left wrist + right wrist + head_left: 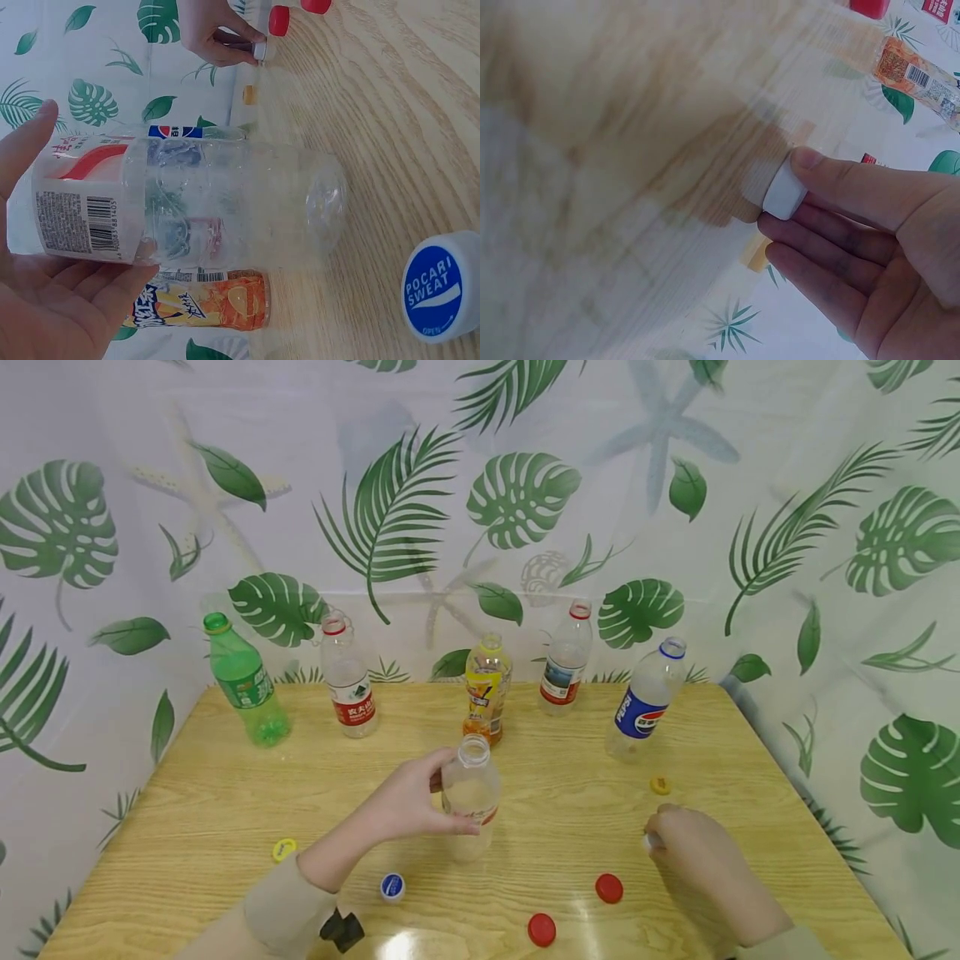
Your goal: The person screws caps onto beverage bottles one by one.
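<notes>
Near the middle of the table, my left hand [408, 802] grips a clear plastic bottle [472, 785], thumb in front and fingers behind. The bottle stands upright with an open, capless mouth. Its red-and-white label with a barcode [102, 223] shows in the left wrist view. At the right, my right hand [693, 847] pinches a white bottle cap [784, 192] between thumb and fingertips, close over the wood. A yellow-orange cap [660, 786] lies just beyond that hand, and two red caps, one red cap [609, 888] nearer, lie to its left.
Along the back stand capless bottles: a green bottle [247, 685], a red-labelled clear bottle [349, 689], an orange tea bottle [487, 693], another clear bottle [564, 668] and a Pepsi bottle [645, 706]. A blue-topped Pocari Sweat cap [435, 289] and a yellow cap [284, 849] lie front left.
</notes>
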The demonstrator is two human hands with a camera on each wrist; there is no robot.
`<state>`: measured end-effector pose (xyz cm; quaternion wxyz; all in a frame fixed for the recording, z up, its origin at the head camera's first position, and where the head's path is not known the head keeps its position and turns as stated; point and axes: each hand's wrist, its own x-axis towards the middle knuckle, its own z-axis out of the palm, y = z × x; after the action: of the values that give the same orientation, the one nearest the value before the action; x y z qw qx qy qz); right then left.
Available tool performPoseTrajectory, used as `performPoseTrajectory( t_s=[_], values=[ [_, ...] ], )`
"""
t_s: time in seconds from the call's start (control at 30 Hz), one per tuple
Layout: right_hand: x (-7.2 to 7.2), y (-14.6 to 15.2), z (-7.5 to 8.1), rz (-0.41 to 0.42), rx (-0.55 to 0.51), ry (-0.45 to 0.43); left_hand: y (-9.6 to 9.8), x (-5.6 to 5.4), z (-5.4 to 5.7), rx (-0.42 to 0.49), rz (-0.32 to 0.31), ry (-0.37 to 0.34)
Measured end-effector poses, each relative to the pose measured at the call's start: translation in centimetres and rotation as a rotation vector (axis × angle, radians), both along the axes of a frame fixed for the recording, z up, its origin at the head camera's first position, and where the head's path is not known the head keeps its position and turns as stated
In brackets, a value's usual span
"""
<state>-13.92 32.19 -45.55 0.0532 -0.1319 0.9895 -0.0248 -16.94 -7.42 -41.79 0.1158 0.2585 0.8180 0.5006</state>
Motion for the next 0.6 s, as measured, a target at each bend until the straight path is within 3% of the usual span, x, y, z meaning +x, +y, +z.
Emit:
performPoseTrajectory(
  t_s=[0.27, 0.6],
  values=[
    [-0.1, -0.1, -0.2, -0.003, -0.005, 0.011, 0.6, -0.1, -0.2, -0.019, 0.129, 0.005],
    [-0.2, -0.4, -0.1, -0.019, -0.013, -0.009, 0.5, -1.3, -0.5, 0.030, 0.036, 0.013]
  ],
)
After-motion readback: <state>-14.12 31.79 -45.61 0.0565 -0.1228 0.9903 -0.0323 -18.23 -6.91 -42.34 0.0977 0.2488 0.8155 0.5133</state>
